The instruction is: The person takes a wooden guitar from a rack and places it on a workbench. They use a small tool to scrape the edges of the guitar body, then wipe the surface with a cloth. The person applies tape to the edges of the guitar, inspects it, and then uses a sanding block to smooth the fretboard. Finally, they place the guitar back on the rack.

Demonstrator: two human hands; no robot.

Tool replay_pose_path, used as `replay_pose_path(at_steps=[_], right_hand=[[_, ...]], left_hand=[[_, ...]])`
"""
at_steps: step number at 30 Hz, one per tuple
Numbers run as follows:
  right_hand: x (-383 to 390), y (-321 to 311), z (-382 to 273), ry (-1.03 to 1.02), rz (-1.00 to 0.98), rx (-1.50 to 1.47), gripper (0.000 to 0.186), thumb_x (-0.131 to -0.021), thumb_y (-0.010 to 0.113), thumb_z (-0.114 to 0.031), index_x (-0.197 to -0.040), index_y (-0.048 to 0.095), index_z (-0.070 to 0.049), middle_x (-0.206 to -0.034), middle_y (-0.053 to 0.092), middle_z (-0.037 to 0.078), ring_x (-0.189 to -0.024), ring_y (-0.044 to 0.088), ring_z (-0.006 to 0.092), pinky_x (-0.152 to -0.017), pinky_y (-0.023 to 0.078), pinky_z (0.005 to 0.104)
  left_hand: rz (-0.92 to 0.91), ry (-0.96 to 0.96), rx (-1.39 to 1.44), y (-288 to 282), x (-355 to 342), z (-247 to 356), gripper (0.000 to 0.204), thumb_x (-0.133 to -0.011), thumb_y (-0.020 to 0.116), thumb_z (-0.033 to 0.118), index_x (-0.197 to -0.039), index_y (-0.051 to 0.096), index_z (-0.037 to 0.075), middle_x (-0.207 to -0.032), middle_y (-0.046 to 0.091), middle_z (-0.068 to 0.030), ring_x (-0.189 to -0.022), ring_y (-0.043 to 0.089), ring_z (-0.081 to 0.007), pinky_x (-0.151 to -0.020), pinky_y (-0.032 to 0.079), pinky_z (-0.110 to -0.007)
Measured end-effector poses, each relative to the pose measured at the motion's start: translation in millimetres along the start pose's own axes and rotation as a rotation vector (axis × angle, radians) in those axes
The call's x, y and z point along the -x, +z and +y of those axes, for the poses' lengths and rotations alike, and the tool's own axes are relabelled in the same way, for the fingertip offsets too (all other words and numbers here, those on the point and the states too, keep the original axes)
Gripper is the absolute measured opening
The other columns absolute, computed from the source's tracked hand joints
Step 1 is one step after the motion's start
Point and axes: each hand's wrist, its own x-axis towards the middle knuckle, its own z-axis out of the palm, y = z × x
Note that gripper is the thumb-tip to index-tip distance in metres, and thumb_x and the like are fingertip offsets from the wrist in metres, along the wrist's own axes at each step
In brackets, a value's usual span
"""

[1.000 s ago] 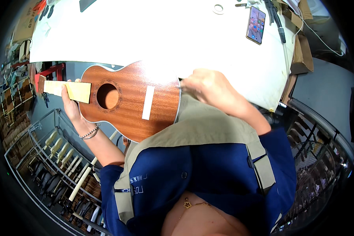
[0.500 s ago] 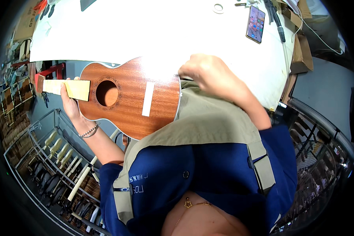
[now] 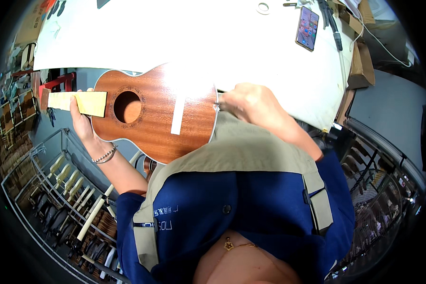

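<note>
Fingers [image 3: 231, 98]: left hand [image 3: 84, 124] wrapped round the ukulele's [image 3: 151, 109] yellow-faced neck [image 3: 91, 102], thumb on top; right hand [image 3: 258, 102] curled at the body's right end, and I can't tell whether it grips anything.
Table [image 3: 128, 38]: white, brightly lit, across the far side.
Rack [image 3: 16, 169]: metal, near left, crowded with pale and dark parts.
Apron [image 3: 251, 146]: grey-green, over a dark blue shirt [image 3: 270, 199].
Ukulele: between the two hands, soundhole side up, neck pointing left, its near side by the apron; I can't tell whether it touches the table.
Phone [image 3: 307, 28]: far right on the table, screen lit.
Strip [image 3: 178, 116]: white, on the ukulele, right of the soundhole [image 3: 128, 107].
Bracelet [image 3: 105, 155]: beaded, on the left wrist.
Tape roll [image 3: 263, 8]: on the table, left of the phone.
</note>
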Motion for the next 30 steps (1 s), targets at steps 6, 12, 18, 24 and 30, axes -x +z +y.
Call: replay_pose_path(at_steps=[6, 12, 18, 24, 30], right_hand=[[-14.3, -12.4, 9.2, 0.008, 0.017, -0.046, 0.008, -0.077, 0.061, -0.014, -0.080, 0.064, -0.007, -0.064, 0.057, 0.010, -0.066, 0.056, 0.0259, -0.060, 0.046, 0.0365], [-6.1, 3.4, 12.2, -0.052, 0.083, 0.031, 0.010, -0.070, 0.060, -0.005, -0.079, 0.064, -0.006, -0.063, 0.057, 0.011, -0.062, 0.057, 0.0259, -0.056, 0.046, 0.0355], [7.5, 9.5, 10.8, -0.124, -0.046, -0.311, 0.010, -0.076, 0.061, -0.009, -0.084, 0.065, -0.005, -0.069, 0.062, 0.008, -0.061, 0.057, 0.0218, -0.057, 0.047, 0.0303], [-43.2, -6.6, 105.3, 0.357, 0.099, -0.542, 0.036, -0.092, 0.045, -0.028, -0.107, 0.059, 0.001, -0.095, 0.065, 0.011, -0.081, 0.058, 0.0132, -0.073, 0.047, 0.0291], [-61.5, 26.2, 132.7, 0.284, 0.211, -0.306, 0.066, -0.092, 0.030, -0.052, -0.137, 0.028, -0.004, -0.128, 0.044, 0.020, -0.119, 0.044, 0.0237, -0.095, 0.038, 0.0352]], left_hand=[[0.025, 0.031, -0.027, 4.1, 6.9, 2.6, 0.026, -0.091, 0.047, 0.030, -0.102, 0.051, 0.006, -0.099, 0.059, -0.0101, -0.090, 0.058, -0.0202, -0.080, 0.050, -0.035], [-0.043, 0.028, 0.027, -2.8, 1.4, -2.7, 0.026, -0.092, 0.047, 0.029, -0.100, 0.051, 0.006, -0.098, 0.059, -0.0103, -0.091, 0.058, -0.0204, -0.080, 0.051, -0.036], [0.014, 0.029, 0.068, -15.4, 4.5, -4.5, 0.028, -0.093, 0.044, 0.031, -0.102, 0.050, 0.005, -0.101, 0.058, -0.0110, -0.093, 0.058, -0.0233, -0.083, 0.050, -0.040], [0.165, 0.183, 0.117, -5.1, 18.0, -5.6, 0.031, -0.094, 0.039, 0.032, -0.104, 0.047, 0.005, -0.108, 0.056, -0.0128, -0.101, 0.054, -0.0265, -0.089, 0.046, -0.044], [0.285, 0.319, 0.168, 23.3, 30.9, -13.2, 0.033, -0.093, 0.041, 0.034, -0.110, 0.041, 0.005, -0.113, 0.052, -0.0134, -0.105, 0.051, -0.0278, -0.093, 0.044, -0.045]])
